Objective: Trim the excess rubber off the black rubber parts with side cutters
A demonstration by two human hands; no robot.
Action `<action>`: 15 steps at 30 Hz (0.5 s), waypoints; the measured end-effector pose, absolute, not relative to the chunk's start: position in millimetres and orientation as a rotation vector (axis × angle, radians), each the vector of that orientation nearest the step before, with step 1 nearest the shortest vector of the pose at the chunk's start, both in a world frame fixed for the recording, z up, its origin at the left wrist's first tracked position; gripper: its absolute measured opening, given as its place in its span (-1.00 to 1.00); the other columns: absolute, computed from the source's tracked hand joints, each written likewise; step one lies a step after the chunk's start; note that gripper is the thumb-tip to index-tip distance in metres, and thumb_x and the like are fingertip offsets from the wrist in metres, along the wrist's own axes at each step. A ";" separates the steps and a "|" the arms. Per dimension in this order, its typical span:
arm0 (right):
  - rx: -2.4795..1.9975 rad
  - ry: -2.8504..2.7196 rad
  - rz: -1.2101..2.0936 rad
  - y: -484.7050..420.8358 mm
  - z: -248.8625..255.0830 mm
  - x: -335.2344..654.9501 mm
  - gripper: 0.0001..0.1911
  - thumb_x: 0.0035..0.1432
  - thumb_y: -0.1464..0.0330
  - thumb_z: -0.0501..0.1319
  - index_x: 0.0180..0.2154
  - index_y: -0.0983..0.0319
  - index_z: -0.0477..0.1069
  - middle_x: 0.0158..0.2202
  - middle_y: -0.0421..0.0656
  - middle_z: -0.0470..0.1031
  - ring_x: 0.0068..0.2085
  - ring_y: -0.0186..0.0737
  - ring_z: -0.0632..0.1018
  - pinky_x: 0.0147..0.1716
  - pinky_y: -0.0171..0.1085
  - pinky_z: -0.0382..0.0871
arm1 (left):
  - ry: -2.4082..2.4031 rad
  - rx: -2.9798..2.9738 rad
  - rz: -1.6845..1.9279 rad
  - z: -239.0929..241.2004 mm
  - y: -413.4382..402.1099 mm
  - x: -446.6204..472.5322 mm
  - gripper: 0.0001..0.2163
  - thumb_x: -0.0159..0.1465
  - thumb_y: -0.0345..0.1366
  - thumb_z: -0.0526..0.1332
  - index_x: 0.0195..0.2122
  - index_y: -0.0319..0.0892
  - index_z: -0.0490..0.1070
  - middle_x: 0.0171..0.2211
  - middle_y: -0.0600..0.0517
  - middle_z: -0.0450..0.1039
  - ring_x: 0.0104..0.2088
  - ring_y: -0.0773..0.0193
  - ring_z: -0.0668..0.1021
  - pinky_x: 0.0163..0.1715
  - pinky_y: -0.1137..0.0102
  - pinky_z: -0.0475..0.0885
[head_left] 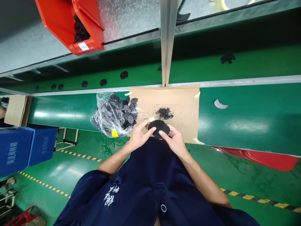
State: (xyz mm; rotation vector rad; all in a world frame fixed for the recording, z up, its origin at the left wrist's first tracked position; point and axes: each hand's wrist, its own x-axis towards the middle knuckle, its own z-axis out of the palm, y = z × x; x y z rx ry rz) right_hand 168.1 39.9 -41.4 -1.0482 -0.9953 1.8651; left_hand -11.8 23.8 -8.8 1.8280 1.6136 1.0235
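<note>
Close to my body, at the near edge of a cardboard sheet (188, 103), both hands grip a round black plastic part (159, 128). My left hand (140, 133) pinches its left side, thumb on the top face; a pale wrap covers one fingertip. On the other side my right hand (175, 138) curls round the part with its thumb near the centre. Just beyond lies a pile of tiny black pieces (164, 113) on the cardboard. To the left, a clear plastic bag (108, 116) spills flat black discs (130, 118).
An orange-red bin (94, 28) with dark parts sits on the upper shelf. A metal post (167, 44) rises behind the cardboard. Black round parts (103, 82) lie along the green strip behind. A grey crescent piece (221, 104) rests at right; blue crates (28, 147) stand at left.
</note>
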 end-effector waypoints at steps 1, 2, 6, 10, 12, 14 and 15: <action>-1.049 -0.981 1.858 39.5 -40.7 167.8 -0.48 -0.01 -0.04 0.49 -0.18 0.17 0.52 -0.35 -0.20 0.53 -0.35 -0.21 0.54 -0.33 -0.22 0.54 | 1.605 1.843 1.025 -9.1 24.9 -10.6 -0.71 0.42 -0.12 0.23 0.07 -0.13 0.53 -0.18 -0.05 0.58 -0.28 0.26 0.56 -0.22 0.37 0.53; -1.049 -0.971 1.852 39.1 -40.0 167.5 -0.49 -0.02 -0.04 0.49 -0.19 0.17 0.51 -0.37 -0.22 0.51 -0.37 -0.23 0.52 -0.34 -0.23 0.53 | 1.596 1.862 1.020 -9.2 26.0 -9.6 -0.70 0.42 -0.12 0.23 0.08 -0.13 0.53 -0.17 -0.06 0.58 -0.27 0.27 0.56 -0.21 0.37 0.53; -1.016 -0.953 1.829 38.5 -38.5 167.1 -0.49 -0.01 -0.04 0.49 -0.24 0.18 0.46 -0.40 -0.26 0.45 -0.40 -0.30 0.47 -0.36 -0.29 0.48 | 1.553 1.919 0.962 -7.2 29.3 -9.1 -0.68 0.44 -0.15 0.22 0.13 -0.14 0.53 -0.26 -0.03 0.53 -0.31 0.29 0.53 -0.24 0.39 0.52; -1.038 -1.010 1.747 40.8 -38.0 166.8 -0.51 0.08 -0.07 0.42 -0.32 0.20 0.40 -0.43 -0.29 0.36 -0.43 -0.35 0.38 -0.42 -0.34 0.36 | 1.512 1.945 0.937 -4.5 31.8 -9.9 -0.68 0.45 -0.15 0.21 0.14 -0.15 0.53 -0.32 0.01 0.46 -0.35 0.32 0.51 -0.30 0.43 0.50; -1.084 -1.052 1.698 42.6 -37.4 166.6 -0.50 0.14 -0.09 0.36 -0.36 0.19 0.36 -0.46 -0.29 0.30 -0.45 -0.36 0.32 -0.47 -0.34 0.29 | 1.495 1.952 0.949 -4.2 32.5 -9.3 -0.68 0.45 -0.15 0.21 0.14 -0.15 0.53 -0.32 0.01 0.46 -0.33 0.31 0.51 -0.28 0.43 0.50; -1.124 -1.099 1.650 44.2 -36.0 166.7 -0.49 0.19 -0.11 0.31 -0.40 0.18 0.31 -0.48 -0.30 0.25 -0.45 -0.35 0.29 -0.49 -0.34 0.24 | 1.476 1.952 0.956 -4.5 32.9 -8.2 -0.69 0.45 -0.16 0.21 0.13 -0.15 0.53 -0.30 0.00 0.47 -0.29 0.29 0.53 -0.25 0.41 0.51; -1.133 -1.125 1.628 44.8 -35.1 166.7 -0.49 0.21 -0.10 0.29 -0.40 0.18 0.30 -0.48 -0.29 0.24 -0.45 -0.35 0.29 -0.49 -0.34 0.23 | 1.471 1.943 0.964 -4.7 33.1 -7.7 -0.69 0.45 -0.16 0.21 0.13 -0.15 0.53 -0.29 -0.01 0.47 -0.28 0.28 0.53 -0.24 0.41 0.52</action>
